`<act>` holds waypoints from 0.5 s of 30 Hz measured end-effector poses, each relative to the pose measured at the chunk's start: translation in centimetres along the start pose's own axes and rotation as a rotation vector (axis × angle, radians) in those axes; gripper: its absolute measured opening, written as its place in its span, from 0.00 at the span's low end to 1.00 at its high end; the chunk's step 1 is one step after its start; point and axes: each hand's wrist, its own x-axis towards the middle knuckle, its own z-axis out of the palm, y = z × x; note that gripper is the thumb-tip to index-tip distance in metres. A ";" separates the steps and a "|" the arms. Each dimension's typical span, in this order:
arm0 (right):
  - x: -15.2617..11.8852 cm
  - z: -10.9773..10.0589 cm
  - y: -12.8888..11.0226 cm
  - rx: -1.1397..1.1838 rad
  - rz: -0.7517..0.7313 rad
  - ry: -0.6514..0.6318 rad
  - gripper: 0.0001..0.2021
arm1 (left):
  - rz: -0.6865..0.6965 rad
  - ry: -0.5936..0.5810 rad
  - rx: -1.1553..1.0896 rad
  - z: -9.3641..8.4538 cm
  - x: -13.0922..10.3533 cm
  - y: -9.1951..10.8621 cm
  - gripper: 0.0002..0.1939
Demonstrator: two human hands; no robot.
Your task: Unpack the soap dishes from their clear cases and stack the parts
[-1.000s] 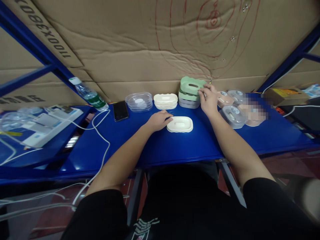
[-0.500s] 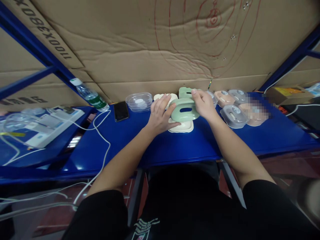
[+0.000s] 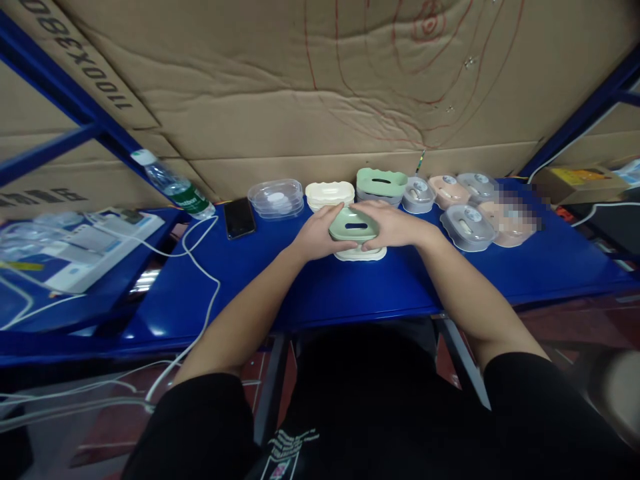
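Note:
A green oval dish (image 3: 354,235) with a slot in its middle sits low over a cream scalloped tray (image 3: 361,255). My left hand (image 3: 320,232) is wrapped round the dish's left side. On its right side, my right hand (image 3: 393,225) grips it with the thumb in front. Just behind the hands are stacked cream trays (image 3: 330,192) and a green slotted tray (image 3: 381,180) lying on grey ones. The underside of the held dish is hidden.
Clear lids (image 3: 277,198), a black phone (image 3: 240,218) and a water bottle (image 3: 183,193) stand to the left. Several lidded grey and pink boxes (image 3: 469,227) are on the right. A white cable (image 3: 219,283) crosses the blue table (image 3: 350,300); cardboard stands behind.
The green dish has come down level over the cream tray. My right hand has moved down and left from its far right edge, and both hands now cup its sides.

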 end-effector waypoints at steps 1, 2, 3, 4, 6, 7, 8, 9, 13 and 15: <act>-0.1 0.0 0.1 -0.017 0.018 -0.030 0.58 | 0.023 -0.034 -0.024 0.1 0.0 -0.1 0.62; -0.1 0.0 0.1 -0.031 0.034 -0.060 0.59 | 0.046 -0.071 -0.033 0.0 0.0 -0.1 0.60; -0.2 0.0 0.2 -0.043 0.046 -0.089 0.60 | 0.064 -0.110 -0.026 -0.1 0.0 0.1 0.58; -0.2 0.0 0.2 -0.055 0.053 -0.118 0.61 | 0.075 -0.145 -0.005 -0.3 -0.1 0.3 0.57; -0.2 0.3 0.1 -0.079 0.072 -0.171 0.63 | 0.078 -0.203 0.063 -0.7 -0.2 1.0 0.54; -0.1 0.6 0.0 -0.094 0.088 -0.196 0.63 | 0.074 -0.225 0.101 -1.0 -0.2 1.3 0.53; 0.1 1.0 -0.1 -0.110 0.107 -0.223 0.64 | 0.067 -0.247 0.135 -1.2 -0.2 1.6 0.51; 0.3 1.4 -0.2 -0.124 0.122 -0.247 0.64 | 0.057 -0.268 0.163 -1.3 -0.2 1.9 0.50; 1.0 2.5 -0.4 -0.159 0.139 -0.278 0.63 | 0.022 -0.322 0.214 -1.3 -0.1 2.1 0.49; 1.1 2.6 -0.2 -0.161 0.141 -0.277 0.63 | 0.004 -0.330 0.217 -1.3 0.0 2.0 0.52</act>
